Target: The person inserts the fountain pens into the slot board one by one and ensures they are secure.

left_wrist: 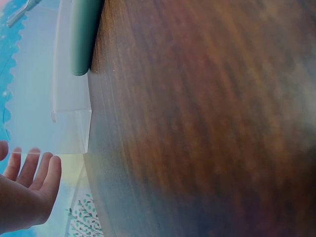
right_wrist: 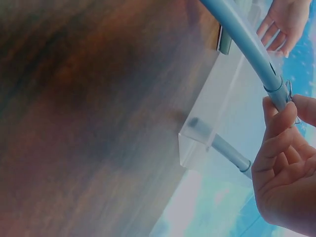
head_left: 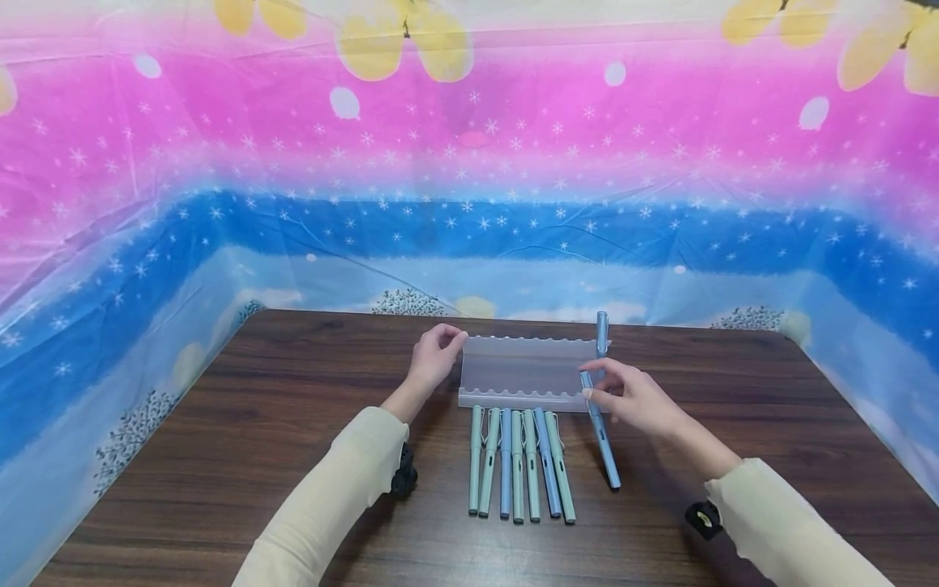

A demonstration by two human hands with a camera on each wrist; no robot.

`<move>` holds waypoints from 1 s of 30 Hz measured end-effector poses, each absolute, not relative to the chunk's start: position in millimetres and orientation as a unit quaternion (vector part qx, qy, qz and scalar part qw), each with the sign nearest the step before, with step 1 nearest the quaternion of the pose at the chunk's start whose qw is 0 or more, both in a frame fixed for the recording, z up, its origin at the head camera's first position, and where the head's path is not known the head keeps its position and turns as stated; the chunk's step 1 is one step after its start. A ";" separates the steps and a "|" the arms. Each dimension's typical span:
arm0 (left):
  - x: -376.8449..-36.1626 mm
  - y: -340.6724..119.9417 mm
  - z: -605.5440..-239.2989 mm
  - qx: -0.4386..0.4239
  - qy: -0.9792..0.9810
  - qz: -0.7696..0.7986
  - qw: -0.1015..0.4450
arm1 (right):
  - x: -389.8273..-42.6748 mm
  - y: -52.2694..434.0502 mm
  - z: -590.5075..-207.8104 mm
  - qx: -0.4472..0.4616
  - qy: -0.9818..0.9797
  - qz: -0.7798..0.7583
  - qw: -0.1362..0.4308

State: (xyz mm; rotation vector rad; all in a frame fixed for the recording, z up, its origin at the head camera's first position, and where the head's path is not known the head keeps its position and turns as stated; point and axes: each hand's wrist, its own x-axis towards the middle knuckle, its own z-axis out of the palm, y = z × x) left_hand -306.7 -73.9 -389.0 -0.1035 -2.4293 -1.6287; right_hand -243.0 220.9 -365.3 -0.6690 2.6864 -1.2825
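Observation:
A clear pen rack [head_left: 524, 364] with scalloped edges stands on the table. My left hand [head_left: 436, 355] pinches its upper left corner between thumb and fingers; in the left wrist view those fingers [left_wrist: 51, 180] lie along the rack's side edge. My right hand [head_left: 637, 395] holds a blue fountain pen [head_left: 605, 444] near its cap end, between thumb and fingers, tilted in front of the rack's right end. Another blue pen [head_left: 602, 334] rests in the rack at the far right, partly hidden behind that hand. The right wrist view shows this pen's lower part [right_wrist: 229, 152] through the clear plastic.
Several green and blue pens [head_left: 517, 469] lie side by side in front of the rack, clips toward it. The dark wooden table [head_left: 293, 391] is bordered by a patterned cloth [head_left: 440, 220] at the back and sides.

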 end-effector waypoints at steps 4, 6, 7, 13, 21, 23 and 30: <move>-306.1 -74.0 -388.2 -0.034 -0.826 -0.553 0.104 | -246.6 221.7 -362.5 -0.221 0.881 -0.416 0.039; -305.8 -74.1 -388.3 -0.032 -0.826 -0.553 0.101 | -248.0 222.0 -360.7 -0.220 0.883 -0.414 0.035; -305.7 -74.0 -388.3 -0.032 -0.826 -0.553 0.100 | -248.6 222.1 -359.6 -0.221 0.882 -0.414 0.033; -306.0 -74.0 -388.4 -0.032 -0.825 -0.556 0.097 | -251.6 224.4 -354.8 -0.219 0.878 -0.425 0.029; -305.3 -74.2 -388.1 -0.035 -0.825 -0.555 0.098 | -259.6 227.1 -348.3 -0.206 0.880 -0.428 0.026; -305.2 -74.2 -387.9 -0.035 -0.826 -0.554 0.097 | -261.7 227.9 -346.8 -0.205 0.883 -0.423 0.019; -306.1 -74.5 -388.6 -0.035 -0.826 -0.554 0.096 | -263.0 225.0 -334.2 -0.213 0.888 -0.407 -0.004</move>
